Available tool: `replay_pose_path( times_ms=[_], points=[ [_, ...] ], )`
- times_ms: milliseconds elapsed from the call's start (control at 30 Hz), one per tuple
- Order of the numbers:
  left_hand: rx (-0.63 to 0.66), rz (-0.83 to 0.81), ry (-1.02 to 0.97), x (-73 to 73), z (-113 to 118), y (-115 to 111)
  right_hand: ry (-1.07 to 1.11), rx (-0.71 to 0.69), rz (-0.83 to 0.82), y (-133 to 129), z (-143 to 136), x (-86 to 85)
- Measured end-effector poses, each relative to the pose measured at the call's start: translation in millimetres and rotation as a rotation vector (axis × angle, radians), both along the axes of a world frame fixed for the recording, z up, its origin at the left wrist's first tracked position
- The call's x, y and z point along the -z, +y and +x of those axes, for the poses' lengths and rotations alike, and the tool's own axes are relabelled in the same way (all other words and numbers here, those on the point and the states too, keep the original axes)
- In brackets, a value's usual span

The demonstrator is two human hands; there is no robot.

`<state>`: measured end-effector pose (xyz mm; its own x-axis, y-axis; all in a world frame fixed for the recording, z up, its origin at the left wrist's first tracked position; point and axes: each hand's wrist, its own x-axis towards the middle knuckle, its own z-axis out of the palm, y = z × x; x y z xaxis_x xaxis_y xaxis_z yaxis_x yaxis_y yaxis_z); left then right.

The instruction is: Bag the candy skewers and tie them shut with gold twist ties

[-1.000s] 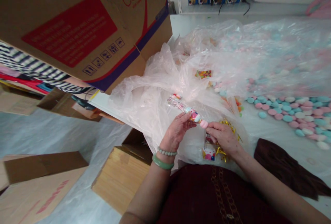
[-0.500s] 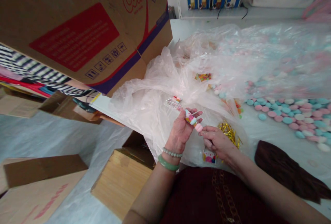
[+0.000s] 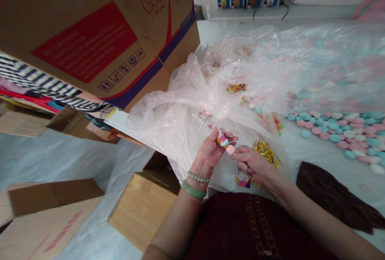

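Note:
My left hand (image 3: pixel 209 154), with a bead bracelet and a green bangle on its wrist, is closed around a narrow printed clear candy bag (image 3: pixel 221 138). Pink, white and pale blue candies show in the bag's lower part, and its printed upper end sticks out past my thumb. At the bottom end, by a pink candy (image 3: pixel 230 150), the fingers of my right hand (image 3: pixel 252 163) are pinched together. Under my right hand lies another printed packet (image 3: pixel 243 180), partly covered. Gold twist ties (image 3: pixel 266 152) lie just beyond that hand.
Crumpled clear plastic sheeting (image 3: pixel 168 111) covers the table. Many pink, blue and white candies (image 3: pixel 343 132) spread at right, near a dark brown cloth (image 3: pixel 337 196). A large cola carton (image 3: pixel 99 31) stands at left. Open cardboard boxes (image 3: pixel 144 208) sit below the table edge.
The candy bag has turned slightly in my left hand, and more of its printed upper end shows. My left fingers have curled further over it. My right hand stays nearly in place.

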<state>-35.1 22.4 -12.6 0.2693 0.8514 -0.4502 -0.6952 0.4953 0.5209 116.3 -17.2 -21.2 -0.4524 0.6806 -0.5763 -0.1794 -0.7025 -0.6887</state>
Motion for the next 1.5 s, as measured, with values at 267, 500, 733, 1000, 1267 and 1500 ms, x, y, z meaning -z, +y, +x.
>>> replay_pose_path(
  times_ms=[267,500,733,1000,1267,1500],
  points=[
    [0.029,-0.011,-0.053,5.8,12,-4,-0.56,0.14,0.547,-3,-15,-4.4],
    [-0.175,0.012,-0.009,-3.8,-13,11,-0.787,0.081,0.704,3,-8,-3.0],
    [-0.318,0.034,-0.007,-2.4,-9,18,-1.188,-0.029,1.25,-1,-5,-6.2],
    [-0.334,0.039,0.018,-5.2,-4,18,-1.167,-0.189,1.322,-4,-5,-4.4],
    [-0.272,-0.015,0.005,1.3,1,14,-0.938,-0.161,0.893,5,2,-12.2],
    [-0.245,-0.027,0.011,-3.6,7,9,-0.786,-0.243,0.911,7,11,-13.6]
  ],
)
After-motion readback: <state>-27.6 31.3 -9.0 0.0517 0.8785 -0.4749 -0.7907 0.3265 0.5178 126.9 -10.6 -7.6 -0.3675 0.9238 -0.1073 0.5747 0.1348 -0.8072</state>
